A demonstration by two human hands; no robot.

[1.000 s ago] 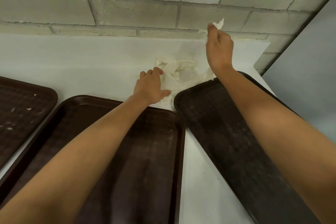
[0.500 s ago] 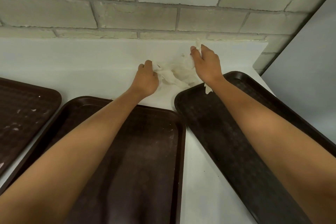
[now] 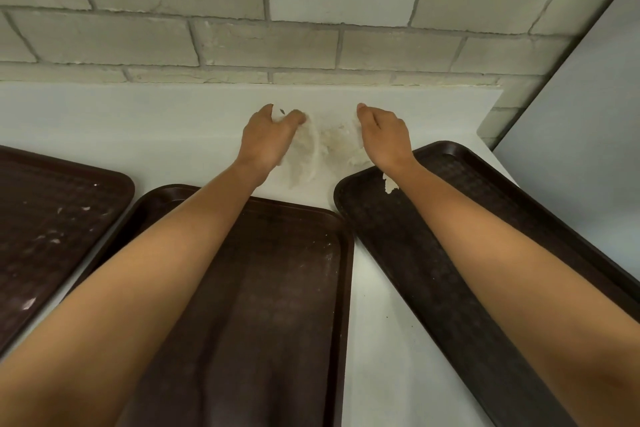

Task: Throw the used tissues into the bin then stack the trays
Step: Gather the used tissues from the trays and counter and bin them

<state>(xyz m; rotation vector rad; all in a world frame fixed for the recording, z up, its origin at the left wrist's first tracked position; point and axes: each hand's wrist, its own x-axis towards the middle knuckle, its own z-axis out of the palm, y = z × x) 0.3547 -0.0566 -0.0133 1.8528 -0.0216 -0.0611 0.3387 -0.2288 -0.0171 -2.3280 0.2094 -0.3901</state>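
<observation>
Three unstacked trays lie nearest on the surface [image 3: 138,114]: left tray [image 3: 52,218], middle tray [image 3: 277,288] and right tray [image 3: 433,270], which carries a tissue scrap [image 3: 389,184]. Beyond, near the wall, are the crumpled tissues [image 3: 325,149]. The left hand [image 3: 266,139] pinches their edge. The right hand [image 3: 384,135] curls against them, its grip hidden. Binning and stacking both remain.

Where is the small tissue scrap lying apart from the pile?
In the head view, the tissue scrap lies inside the right tray at its far end, beside the wrist of the right hand, apart from the tissue pile on the counter.
</observation>
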